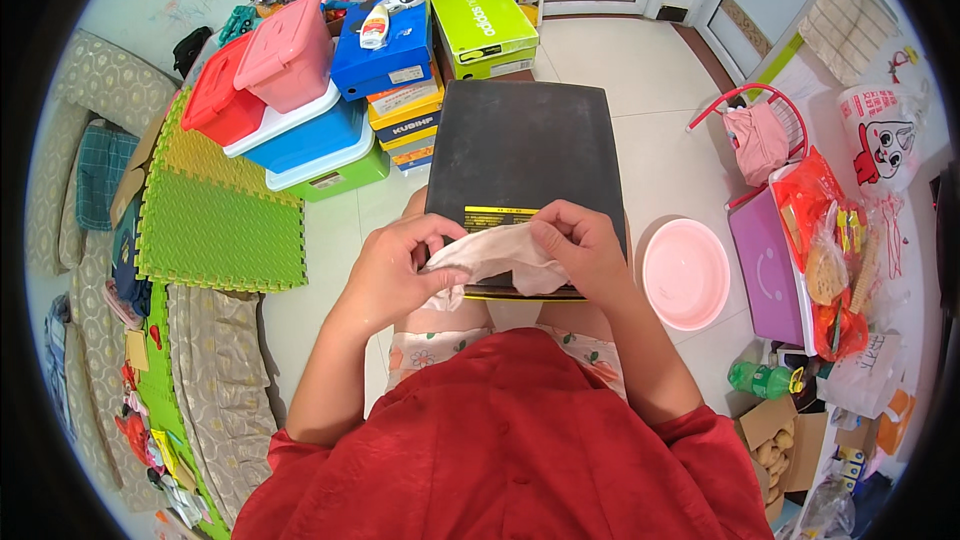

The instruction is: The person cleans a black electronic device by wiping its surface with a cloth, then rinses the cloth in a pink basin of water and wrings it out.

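A thin, pale pinkish-white piece of cloth (498, 252) is stretched sideways between my two hands, bunched and drooping at both ends. It may be a sock, but its shape is too crumpled to tell. My left hand (400, 258) is closed on its left end, thumb pressing against curled fingers. At the other end, my right hand (585, 248) pinches the cloth between thumb and fingers. Both hands are over the near edge of a black-topped small table (525, 145), which stands in front of my knees. A yellow label on that top is partly hidden behind the cloth.
A pink basin (686, 274) is on the tiled floor at the right, beside a purple bin (768, 275) with bagged things. Stacked shoe boxes (484, 25) and lidded plastic boxes (305, 145) stand at the far left, near green foam mats (215, 230). A green bottle (762, 379) lies lower right.
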Motion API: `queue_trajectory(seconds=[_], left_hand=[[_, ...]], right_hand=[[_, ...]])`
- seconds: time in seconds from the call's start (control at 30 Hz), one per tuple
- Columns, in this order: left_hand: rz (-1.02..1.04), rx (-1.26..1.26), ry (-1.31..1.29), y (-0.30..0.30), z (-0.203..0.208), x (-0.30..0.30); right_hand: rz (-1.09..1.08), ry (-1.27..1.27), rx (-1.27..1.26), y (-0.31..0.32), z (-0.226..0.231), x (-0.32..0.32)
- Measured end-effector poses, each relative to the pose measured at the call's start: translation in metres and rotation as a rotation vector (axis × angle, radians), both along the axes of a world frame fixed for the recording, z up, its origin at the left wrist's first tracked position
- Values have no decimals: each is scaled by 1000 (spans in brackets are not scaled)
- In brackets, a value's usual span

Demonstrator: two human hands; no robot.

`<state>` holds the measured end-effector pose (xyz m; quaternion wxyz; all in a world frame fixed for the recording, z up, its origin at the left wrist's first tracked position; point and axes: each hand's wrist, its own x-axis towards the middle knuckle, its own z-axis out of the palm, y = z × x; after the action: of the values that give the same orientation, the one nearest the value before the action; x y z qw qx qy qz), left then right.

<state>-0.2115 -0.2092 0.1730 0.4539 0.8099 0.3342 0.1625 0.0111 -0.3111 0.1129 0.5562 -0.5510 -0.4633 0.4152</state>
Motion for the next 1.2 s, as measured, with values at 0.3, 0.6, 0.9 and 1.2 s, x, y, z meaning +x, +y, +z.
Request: queue_trajectory(seconds=[0.3, 0.6, 0.9, 1.2], left_hand=[[63, 405, 30, -19, -6, 32], [16, 590, -11, 2, -1, 24], [-354, -55, 194, 33, -2, 57], [-147, -110, -171, 52, -2, 45]], right_hand=[[176, 482, -164, -1, 14, 17], [18, 549, -15, -2, 15, 20], [100, 779, 104, -2, 7, 30], [72, 948, 129, -1, 4, 31]])
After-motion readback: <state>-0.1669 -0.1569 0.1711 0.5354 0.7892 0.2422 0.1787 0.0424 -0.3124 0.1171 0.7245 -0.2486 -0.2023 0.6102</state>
